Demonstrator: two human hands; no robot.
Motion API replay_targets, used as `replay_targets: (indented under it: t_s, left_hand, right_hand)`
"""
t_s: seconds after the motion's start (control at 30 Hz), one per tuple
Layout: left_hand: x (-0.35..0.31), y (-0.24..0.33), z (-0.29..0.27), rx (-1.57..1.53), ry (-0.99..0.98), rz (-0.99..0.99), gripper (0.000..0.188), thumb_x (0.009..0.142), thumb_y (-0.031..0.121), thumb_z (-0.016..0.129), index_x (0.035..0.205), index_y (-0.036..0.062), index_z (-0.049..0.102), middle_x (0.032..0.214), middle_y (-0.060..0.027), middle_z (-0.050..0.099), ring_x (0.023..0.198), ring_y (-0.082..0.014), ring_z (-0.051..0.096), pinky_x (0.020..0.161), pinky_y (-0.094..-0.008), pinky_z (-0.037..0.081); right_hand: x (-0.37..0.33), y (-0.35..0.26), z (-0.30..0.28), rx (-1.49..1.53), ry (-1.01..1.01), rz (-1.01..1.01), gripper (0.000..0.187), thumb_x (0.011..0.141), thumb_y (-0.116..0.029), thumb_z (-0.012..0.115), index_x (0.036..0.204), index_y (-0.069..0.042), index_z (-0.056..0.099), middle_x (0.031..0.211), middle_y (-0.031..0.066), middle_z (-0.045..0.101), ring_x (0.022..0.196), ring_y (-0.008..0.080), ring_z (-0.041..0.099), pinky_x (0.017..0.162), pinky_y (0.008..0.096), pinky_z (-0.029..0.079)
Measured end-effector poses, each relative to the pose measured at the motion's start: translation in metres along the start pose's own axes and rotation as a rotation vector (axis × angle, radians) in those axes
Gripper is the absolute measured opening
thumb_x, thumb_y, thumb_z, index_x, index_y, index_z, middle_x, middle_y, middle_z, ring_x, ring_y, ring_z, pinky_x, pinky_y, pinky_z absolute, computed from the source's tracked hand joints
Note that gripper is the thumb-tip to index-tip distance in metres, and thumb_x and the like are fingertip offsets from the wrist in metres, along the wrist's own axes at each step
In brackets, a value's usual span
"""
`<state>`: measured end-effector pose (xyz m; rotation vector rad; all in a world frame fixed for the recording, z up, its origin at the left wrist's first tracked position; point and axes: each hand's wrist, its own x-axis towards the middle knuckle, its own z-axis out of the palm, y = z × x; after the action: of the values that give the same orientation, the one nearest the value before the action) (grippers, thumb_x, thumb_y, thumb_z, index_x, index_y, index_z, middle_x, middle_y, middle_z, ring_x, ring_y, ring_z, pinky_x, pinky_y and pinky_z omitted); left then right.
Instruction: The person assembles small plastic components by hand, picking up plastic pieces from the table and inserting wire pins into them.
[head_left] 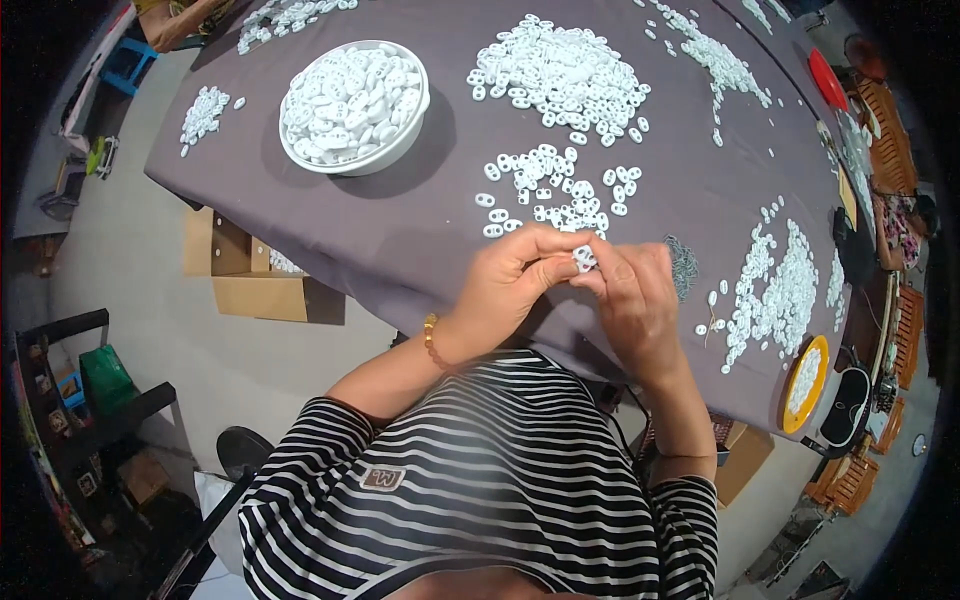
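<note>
A small white holed piece (584,259) is pinched in both grips, between the fingers of the left hand (508,282) and right hand (637,300); it is held nearer the wearer than the white bowl (394,151), and to its right; loose white pieces (570,75) are heaped right of the bowl on the table (720,185); a dark grey pile (681,268) is seen farther right.

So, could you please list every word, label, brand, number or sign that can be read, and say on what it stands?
Shirt patch: a brown-and-white rectangle with a letter-like mark; I do not copy markings.
Black object at the right: pale marking, too small to read.
Piece in the fingers: dark openings, no readable text.
White heap: no readable text.
</note>
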<state>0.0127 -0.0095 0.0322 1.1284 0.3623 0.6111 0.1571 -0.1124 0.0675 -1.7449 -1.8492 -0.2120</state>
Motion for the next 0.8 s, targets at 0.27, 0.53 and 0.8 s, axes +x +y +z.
replay_targets:
  t_s: [0.27, 0.53, 0.8]
  left_hand:
    - [0.002, -0.007, -0.001, -0.031, 0.011, 0.044, 0.019, 0.097, 0.006, 0.058, 0.113, -0.0008, 0.063, 0.106, -0.0058, 0.067, 0.093, -0.0088, 0.061, 0.084, -0.0239, 0.051]
    - [0.001, -0.010, -0.001, 0.035, 0.038, 0.113, 0.018, 0.097, 0.007, 0.059, 0.112, -0.0001, 0.063, 0.103, -0.0058, 0.068, 0.091, -0.0087, 0.062, 0.081, -0.0242, 0.051]
    - [0.001, -0.013, 0.001, 0.076, 0.070, 0.163, 0.015, 0.096, 0.006, 0.060, 0.109, 0.0006, 0.063, 0.100, -0.0049, 0.068, 0.089, -0.0086, 0.062, 0.079, -0.0239, 0.051]
  right_hand:
    - [0.001, -0.002, 0.002, 0.012, 0.023, -0.013, 0.051, 0.075, -0.006, 0.076, 0.122, -0.008, 0.056, 0.091, 0.0056, 0.063, 0.076, 0.0248, 0.059, 0.070, 0.0375, 0.046]
    - [0.004, -0.001, 0.005, 0.009, 0.046, -0.074, 0.046, 0.077, -0.003, 0.069, 0.121, -0.002, 0.054, 0.090, 0.0070, 0.061, 0.077, 0.0223, 0.060, 0.069, 0.0369, 0.046]
    - [0.008, -0.006, 0.005, -0.005, 0.041, -0.040, 0.040, 0.077, -0.005, 0.072, 0.114, -0.001, 0.058, 0.084, 0.0060, 0.060, 0.073, 0.0206, 0.059, 0.066, 0.0348, 0.046]
